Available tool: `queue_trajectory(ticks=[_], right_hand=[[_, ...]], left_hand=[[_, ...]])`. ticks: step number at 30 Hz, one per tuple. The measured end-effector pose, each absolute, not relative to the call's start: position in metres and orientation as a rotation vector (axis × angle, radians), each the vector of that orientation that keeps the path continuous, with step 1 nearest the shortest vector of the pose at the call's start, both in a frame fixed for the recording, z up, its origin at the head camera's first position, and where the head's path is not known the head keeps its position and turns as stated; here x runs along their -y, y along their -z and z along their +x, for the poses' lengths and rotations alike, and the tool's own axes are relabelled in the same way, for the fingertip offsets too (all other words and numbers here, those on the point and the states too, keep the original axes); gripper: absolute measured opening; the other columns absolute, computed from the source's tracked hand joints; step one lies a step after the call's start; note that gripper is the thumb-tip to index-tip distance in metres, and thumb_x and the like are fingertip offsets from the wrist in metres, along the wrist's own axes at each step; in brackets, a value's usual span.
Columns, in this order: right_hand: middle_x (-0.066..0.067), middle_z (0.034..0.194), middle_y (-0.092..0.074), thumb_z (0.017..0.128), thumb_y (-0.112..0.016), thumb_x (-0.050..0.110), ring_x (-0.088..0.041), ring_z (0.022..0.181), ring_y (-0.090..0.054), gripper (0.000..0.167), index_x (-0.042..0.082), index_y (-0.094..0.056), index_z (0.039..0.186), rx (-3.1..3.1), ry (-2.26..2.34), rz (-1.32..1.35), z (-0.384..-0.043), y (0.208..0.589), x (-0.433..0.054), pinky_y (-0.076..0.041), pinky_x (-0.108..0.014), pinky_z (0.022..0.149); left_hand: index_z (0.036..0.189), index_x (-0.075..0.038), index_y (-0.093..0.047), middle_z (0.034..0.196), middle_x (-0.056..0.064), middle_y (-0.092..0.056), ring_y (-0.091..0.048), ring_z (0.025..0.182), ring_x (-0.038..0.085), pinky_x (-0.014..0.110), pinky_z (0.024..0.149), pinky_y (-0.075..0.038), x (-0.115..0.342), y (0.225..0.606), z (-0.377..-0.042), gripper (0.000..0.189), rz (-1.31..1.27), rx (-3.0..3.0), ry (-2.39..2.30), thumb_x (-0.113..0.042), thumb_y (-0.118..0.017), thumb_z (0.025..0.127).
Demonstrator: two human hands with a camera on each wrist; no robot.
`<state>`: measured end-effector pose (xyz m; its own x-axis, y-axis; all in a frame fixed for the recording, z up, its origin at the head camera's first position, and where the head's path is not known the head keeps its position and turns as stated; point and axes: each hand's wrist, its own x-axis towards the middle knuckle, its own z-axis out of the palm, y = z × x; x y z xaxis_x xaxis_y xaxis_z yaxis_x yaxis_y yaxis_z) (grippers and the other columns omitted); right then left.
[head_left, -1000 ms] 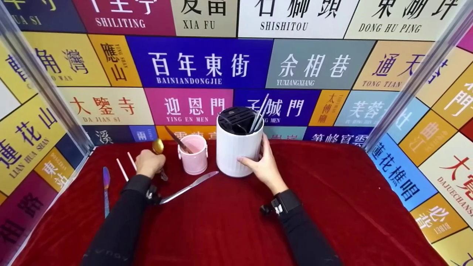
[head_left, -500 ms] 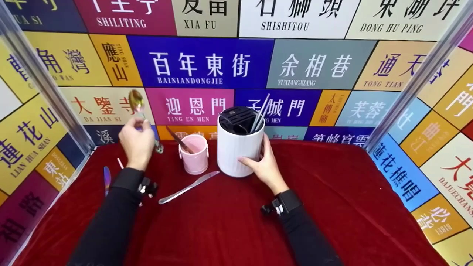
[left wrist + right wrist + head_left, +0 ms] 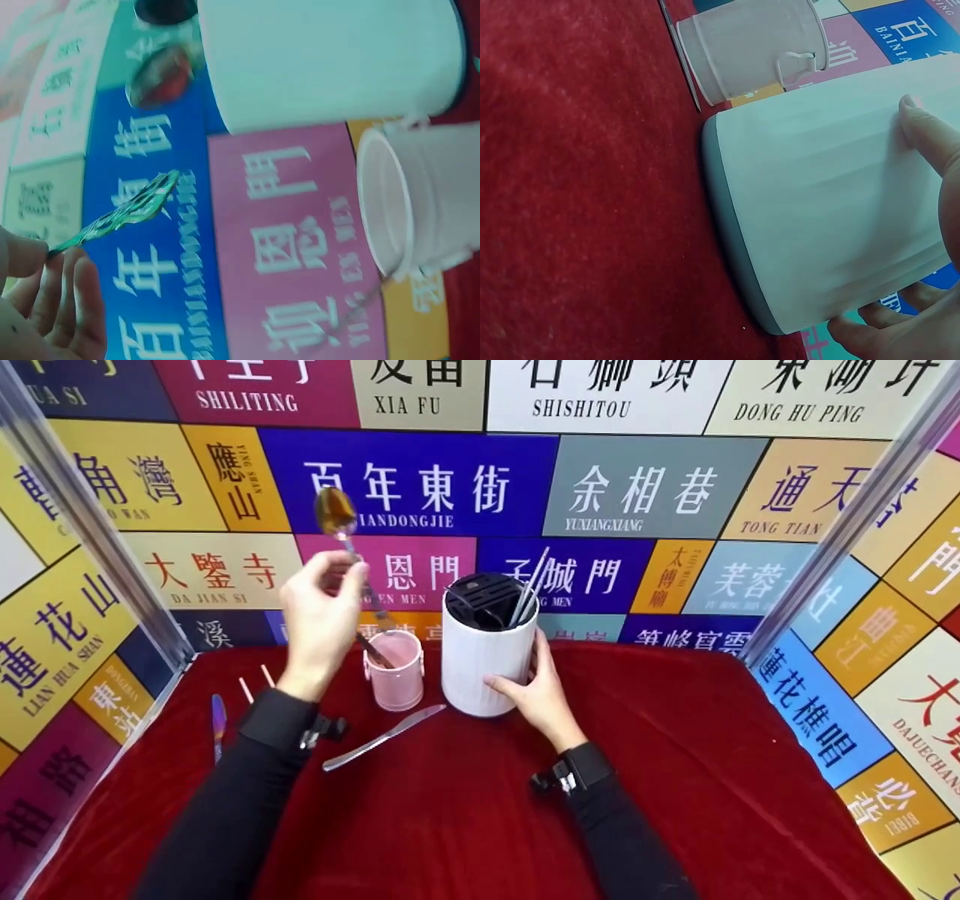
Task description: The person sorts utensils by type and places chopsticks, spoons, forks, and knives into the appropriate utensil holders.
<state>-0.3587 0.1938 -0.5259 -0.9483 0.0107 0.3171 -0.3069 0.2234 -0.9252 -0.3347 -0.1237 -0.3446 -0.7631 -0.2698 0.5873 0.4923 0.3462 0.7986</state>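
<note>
My left hand (image 3: 322,619) is raised behind and above the pink cup, pinching a spoon (image 3: 335,512) by its handle. The spoon has a gold bowl pointing up and a patterned handle (image 3: 135,212) slanting down toward the cup. My right hand (image 3: 538,696) grips the lower right side of a white utensil holder (image 3: 484,675), thumb on the front and fingers around the far side. Its black slotted insert (image 3: 480,601) bears thin silver utensils (image 3: 531,589) leaning right. Beside it stands the pink cup (image 3: 399,682) with a brown-handled utensil (image 3: 375,651) tilted inside.
A silver table knife (image 3: 382,739) lies in front of the cup on the red cloth (image 3: 480,810). At the left lie a rainbow-coloured knife (image 3: 218,716), partly behind the left sleeve, and two pale sticks (image 3: 246,690). A panel wall with lettering (image 3: 405,480) rises behind.
My left hand has lifted the spoon from the cloth beside the cup, then brought it rightward and higher, over toward the cup and holder. My right hand stays on the holder.
</note>
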Motion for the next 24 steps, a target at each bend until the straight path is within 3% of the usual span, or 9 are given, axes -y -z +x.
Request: queue_trajectory(ticks=[13, 18, 24], right_hand=[[-0.003, 0.176, -0.037, 0.082, -0.101, 0.031, -0.028, 0.157, -0.046, 0.125, 0.027, -0.020, 0.177, 2.250, -1.787, 0.273, -0.357, 0.525, -0.194, -0.044, -0.054, 0.129], [-0.004, 0.175, -0.040, 0.083, -0.100, 0.030, -0.028, 0.155, -0.048, 0.123, 0.026, -0.021, 0.177, 2.243, -1.778, 0.279, -0.358, 0.527, -0.195, -0.045, -0.054, 0.127], [-0.004, 0.174, -0.040, 0.084, -0.099, 0.027, -0.029, 0.156, -0.048, 0.120, 0.025, -0.023, 0.176, 2.224, -1.792, 0.302, -0.359, 0.527, -0.194, -0.044, -0.056, 0.128]], left_hand=[[0.103, -0.003, -0.085, 0.090, 0.009, -0.083, -0.072, 0.072, 0.018, 0.020, 0.068, -0.058, 0.073, 0.339, -0.313, 0.014, -0.547, 1.948, 1.336, -0.017, -0.083, 0.101], [0.105, -0.003, -0.087, 0.099, 0.010, -0.085, -0.077, 0.080, 0.018, 0.022, 0.076, -0.060, 0.060, 0.344, -0.313, 0.015, -0.616, 1.968, 1.272, -0.016, -0.082, 0.101], [0.105, -0.007, -0.089, 0.099, 0.007, -0.086, -0.077, 0.075, 0.014, 0.022, 0.068, -0.060, 0.052, 0.352, -0.317, 0.013, -0.644, 2.013, 1.290, -0.017, -0.081, 0.102]])
